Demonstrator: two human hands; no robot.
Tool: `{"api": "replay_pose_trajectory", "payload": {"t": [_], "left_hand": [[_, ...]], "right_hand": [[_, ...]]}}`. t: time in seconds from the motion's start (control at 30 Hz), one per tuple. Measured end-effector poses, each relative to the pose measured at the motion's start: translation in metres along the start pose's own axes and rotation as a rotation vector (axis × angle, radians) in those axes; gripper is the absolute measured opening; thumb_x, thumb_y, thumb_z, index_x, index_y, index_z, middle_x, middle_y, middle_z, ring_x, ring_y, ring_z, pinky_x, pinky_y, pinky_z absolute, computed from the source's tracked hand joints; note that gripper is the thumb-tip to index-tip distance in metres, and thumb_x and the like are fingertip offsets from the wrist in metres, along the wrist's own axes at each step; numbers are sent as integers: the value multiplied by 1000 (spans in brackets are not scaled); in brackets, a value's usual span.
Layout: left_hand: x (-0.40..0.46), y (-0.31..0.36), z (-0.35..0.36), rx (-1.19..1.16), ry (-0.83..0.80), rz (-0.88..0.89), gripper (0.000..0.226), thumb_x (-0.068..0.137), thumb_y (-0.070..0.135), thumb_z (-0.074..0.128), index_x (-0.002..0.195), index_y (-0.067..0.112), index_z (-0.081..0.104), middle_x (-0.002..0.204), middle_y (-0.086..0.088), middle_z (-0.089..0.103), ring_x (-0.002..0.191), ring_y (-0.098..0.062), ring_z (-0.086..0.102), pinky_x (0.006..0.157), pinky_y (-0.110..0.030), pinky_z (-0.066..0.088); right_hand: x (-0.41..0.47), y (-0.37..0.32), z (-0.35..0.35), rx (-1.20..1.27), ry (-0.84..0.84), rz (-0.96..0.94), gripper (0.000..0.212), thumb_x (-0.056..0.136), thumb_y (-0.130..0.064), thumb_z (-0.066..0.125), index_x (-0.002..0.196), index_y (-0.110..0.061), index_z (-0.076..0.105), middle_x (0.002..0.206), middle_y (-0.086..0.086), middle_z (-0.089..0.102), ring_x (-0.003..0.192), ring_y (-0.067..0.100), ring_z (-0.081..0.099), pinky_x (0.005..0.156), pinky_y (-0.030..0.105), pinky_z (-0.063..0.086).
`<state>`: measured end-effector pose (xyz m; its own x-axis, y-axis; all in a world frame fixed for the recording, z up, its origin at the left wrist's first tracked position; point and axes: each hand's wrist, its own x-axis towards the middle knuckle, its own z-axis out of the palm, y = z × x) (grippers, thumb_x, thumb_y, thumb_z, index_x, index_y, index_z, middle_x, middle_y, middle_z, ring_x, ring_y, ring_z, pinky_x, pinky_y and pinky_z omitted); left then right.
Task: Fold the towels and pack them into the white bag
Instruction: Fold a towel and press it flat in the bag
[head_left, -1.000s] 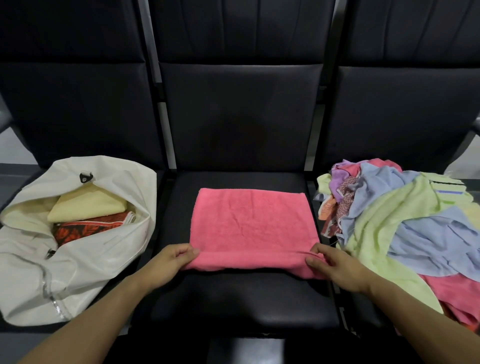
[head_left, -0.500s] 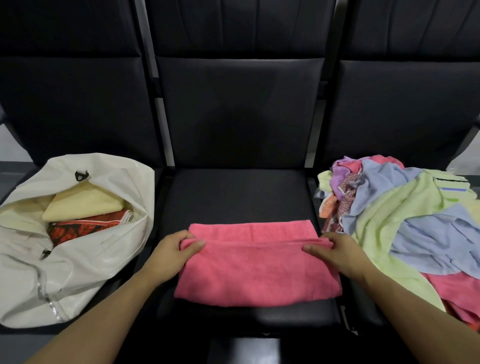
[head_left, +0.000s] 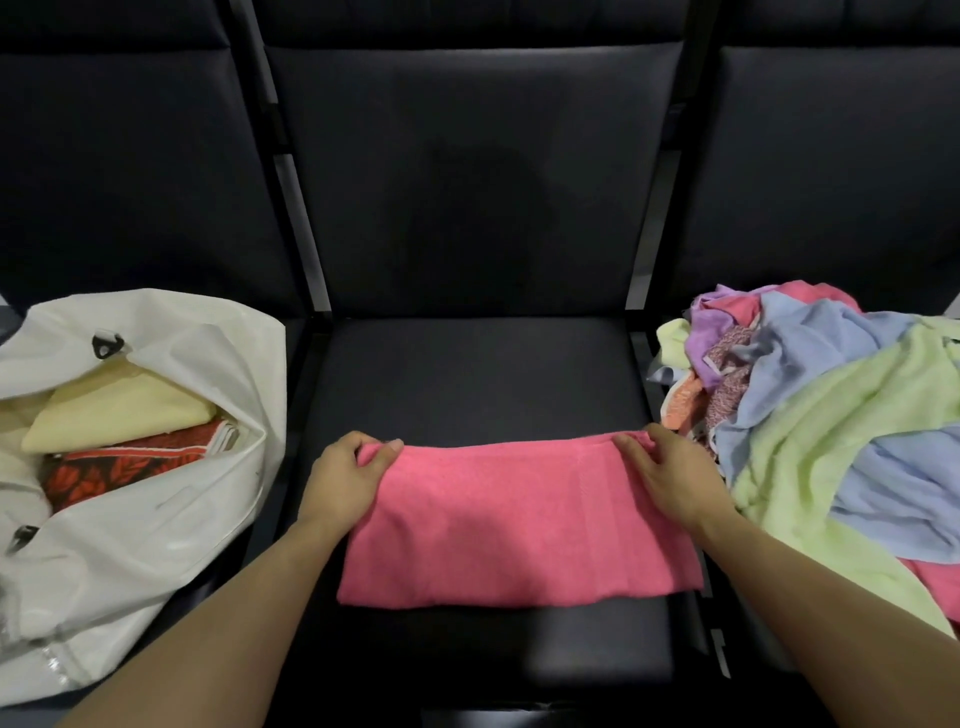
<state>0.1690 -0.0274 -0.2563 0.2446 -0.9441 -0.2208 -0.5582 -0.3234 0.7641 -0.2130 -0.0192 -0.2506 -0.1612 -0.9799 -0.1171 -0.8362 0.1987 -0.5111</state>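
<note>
Left hand and right hand forward, fingers curled, pinching fabric edge; forearms bare.

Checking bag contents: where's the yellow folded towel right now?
Head view, far left: the yellow folded towel sits inside the open white bag on the left seat, lying on top of a red patterned towel.

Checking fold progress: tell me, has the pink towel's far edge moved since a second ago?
Yes. The pink towel has its far edge pulled toward the seat's front edge, doubling it over.
</note>
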Motion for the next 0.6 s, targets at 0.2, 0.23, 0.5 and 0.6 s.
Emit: {"api": "replay_pose_trajectory", "payload": {"t": [0.2,0.23,0.5,0.6], "left_hand": [[2,3,5,78,100,13,29,94,44,67,96,16,62,94,3,63,87,-17,63,76,-33,48],[0,8,6,133,159,53,27,95,43,66,102,17,61,101,2,58,90,-18,61,77,-33,46],[-55,61,41,438,-580,-14,18,95,40,61,88,23,62,78,2,71,72,-21,73,64,-32,59],[-63,65,47,425,-716,-133,16,93,34,57,100,19,58,85,-10,73,73,-32,75,64,-43,62]], "right_hand": [[8,-3,9,-89,41,46,36,95,-53,57,88,-18,55,87,11,68,88,39,66,68,39,44],[6,-2,10,-117,100,27,35,93,-52,61,99,-17,58,96,12,67,93,38,64,73,40,48],[4,-26,25,-153,-249,-614,27,96,-51,52,108,-35,70,141,-8,54,134,16,47,114,53,35],[-9,-42,29,-296,-444,-469,36,102,-53,43,134,-43,54,162,-13,24,154,13,13,119,64,12]]}}
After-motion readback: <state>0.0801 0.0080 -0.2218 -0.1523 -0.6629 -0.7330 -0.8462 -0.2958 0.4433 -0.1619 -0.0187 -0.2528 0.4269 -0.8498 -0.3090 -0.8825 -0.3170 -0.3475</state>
